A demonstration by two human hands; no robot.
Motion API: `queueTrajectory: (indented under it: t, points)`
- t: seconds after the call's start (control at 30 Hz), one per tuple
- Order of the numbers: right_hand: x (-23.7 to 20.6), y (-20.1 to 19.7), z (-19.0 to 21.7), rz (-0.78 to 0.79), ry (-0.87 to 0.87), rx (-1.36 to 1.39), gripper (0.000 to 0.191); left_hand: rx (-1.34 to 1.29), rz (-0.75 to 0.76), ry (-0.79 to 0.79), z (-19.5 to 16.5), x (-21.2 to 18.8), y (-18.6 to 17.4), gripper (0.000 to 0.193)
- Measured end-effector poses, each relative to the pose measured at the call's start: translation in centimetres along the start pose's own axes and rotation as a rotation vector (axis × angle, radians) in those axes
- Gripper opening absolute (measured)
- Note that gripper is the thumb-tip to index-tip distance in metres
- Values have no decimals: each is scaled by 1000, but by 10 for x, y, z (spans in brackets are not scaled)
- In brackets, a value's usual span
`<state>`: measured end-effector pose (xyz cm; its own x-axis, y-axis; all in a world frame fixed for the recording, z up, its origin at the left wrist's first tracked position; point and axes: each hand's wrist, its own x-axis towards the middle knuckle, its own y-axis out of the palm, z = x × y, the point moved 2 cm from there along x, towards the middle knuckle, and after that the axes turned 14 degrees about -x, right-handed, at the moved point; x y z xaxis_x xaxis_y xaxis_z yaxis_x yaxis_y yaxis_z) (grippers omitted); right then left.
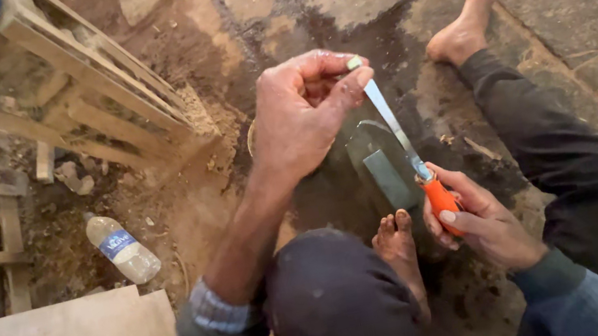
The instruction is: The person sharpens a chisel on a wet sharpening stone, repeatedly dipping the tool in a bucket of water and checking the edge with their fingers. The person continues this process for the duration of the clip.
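Fingers of the left hand (303, 115) are pinching the knife (395, 126) tip while the right hand (475, 220) is gripping its orange handle (442, 201), risking a cut if the blade slips.

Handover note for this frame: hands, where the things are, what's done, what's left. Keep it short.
Left hand: fingertips pinch the tip of the knife blade.
Right hand: closed around the knife's orange handle, low beside the right foot.
The blade runs slanted between the hands, above a grey sharpening stone on the wet dark floor; contact with the stone cannot be told.
Plastic water bottle lies on the left by the wooden crate.
Done: floor around the stone is wet. Blade's edge state cannot be seen.
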<state>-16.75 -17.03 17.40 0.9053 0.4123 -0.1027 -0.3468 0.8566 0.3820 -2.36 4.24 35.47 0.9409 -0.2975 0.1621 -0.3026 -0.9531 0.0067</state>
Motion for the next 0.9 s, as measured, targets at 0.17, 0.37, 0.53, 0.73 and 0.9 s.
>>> queueTrajectory:
  t: [0.17,0.37,0.53,0.73,0.9]
  points:
    - [-10,-10,5,64,-223,48,70,253,131,185,-84,-11,44,23]
    - [-18,-16,8,19,-248,102,52,398,234,346,-124,-21,84,16]
    - [-23,-27,11,-8,-282,50,45,394,244,393,-130,-16,106,18]
    - [-27,-36,17,-35,-337,92,58,309,241,356,-132,-7,116,24]
    - [-29,-40,19,-113,-320,148,55,397,179,210,-118,4,115,28]
